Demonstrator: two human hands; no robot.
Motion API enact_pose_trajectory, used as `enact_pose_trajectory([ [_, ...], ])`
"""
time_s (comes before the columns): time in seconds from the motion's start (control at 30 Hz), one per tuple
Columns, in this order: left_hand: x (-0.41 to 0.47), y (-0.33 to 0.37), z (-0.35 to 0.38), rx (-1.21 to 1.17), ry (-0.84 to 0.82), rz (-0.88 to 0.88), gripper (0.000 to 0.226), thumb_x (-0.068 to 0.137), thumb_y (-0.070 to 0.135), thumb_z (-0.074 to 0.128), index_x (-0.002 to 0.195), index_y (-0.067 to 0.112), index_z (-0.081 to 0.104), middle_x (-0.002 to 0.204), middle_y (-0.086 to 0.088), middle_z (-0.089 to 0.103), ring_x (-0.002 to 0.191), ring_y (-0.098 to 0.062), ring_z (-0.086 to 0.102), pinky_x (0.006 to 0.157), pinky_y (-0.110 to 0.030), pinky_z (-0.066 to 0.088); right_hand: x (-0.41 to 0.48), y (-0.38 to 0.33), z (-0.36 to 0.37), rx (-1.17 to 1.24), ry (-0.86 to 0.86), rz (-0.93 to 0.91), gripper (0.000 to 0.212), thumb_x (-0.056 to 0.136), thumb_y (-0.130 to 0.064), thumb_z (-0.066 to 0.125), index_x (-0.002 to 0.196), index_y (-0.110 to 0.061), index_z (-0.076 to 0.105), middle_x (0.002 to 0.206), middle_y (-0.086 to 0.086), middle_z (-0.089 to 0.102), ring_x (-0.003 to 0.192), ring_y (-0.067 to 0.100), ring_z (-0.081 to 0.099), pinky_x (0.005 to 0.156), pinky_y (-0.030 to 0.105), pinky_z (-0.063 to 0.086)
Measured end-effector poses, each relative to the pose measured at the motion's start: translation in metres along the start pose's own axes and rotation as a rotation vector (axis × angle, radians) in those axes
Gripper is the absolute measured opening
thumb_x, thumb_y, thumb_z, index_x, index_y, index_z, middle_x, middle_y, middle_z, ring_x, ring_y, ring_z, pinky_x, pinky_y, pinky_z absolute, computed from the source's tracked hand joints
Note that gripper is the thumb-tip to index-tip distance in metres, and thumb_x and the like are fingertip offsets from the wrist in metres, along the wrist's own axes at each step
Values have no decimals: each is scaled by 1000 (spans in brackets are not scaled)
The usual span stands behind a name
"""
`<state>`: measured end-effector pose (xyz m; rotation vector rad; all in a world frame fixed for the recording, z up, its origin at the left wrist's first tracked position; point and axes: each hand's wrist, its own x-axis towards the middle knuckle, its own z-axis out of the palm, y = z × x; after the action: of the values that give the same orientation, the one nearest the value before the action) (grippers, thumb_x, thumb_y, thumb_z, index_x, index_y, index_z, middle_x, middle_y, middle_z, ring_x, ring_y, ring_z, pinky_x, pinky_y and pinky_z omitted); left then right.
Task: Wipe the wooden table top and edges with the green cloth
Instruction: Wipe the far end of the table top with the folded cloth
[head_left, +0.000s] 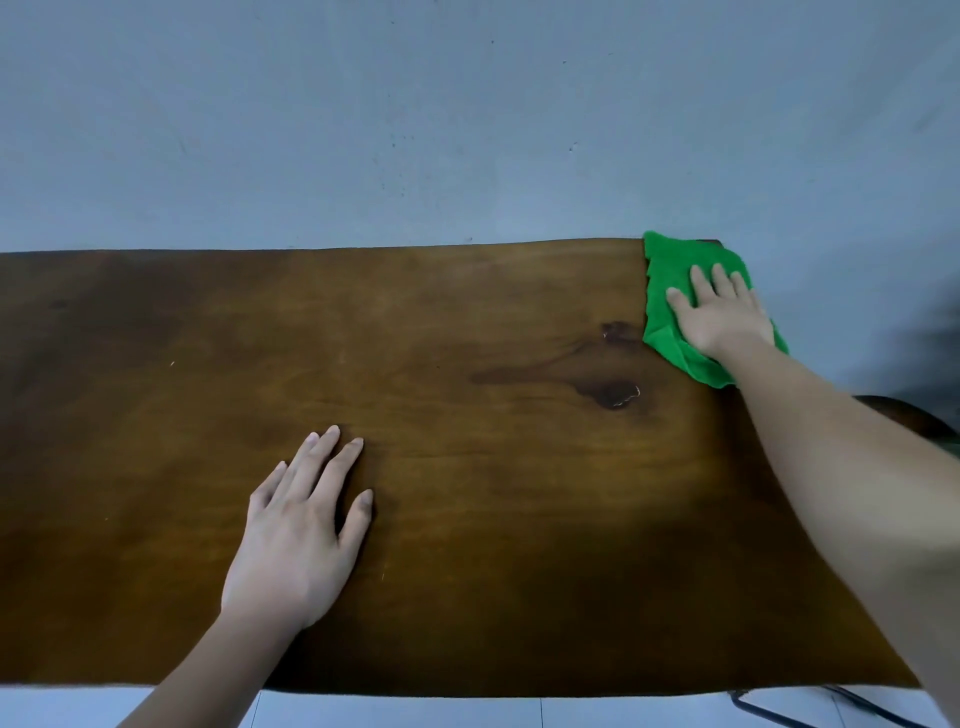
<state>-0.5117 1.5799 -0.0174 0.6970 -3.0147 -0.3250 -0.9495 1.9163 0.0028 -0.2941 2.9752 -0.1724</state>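
At far right corner of table (467, 519): cloth (670, 306), bunched, overhanging the right edge, pressed flat under right hand (719, 312), fingers straight. Left hand (298, 530): flat on wood, empty. Risk: cloth slipping off the corner, since nothing grips it.

green cloth (670, 291) crumpled at far-right corner — wooden table (415, 415) dark-knotted
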Motion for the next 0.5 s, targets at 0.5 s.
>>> enact_pose_trajectory([
  [0.5,-1,-2,-1,3,-5,5,80,104,79,3,175,43,18,185,14,9,170,-8,-1,138,-43,6,-107,-292,57,-83,-84,-780,78,110,-74,8,177,-36,5,186,-5,-2,172,22,-4,138,50,-2],
])
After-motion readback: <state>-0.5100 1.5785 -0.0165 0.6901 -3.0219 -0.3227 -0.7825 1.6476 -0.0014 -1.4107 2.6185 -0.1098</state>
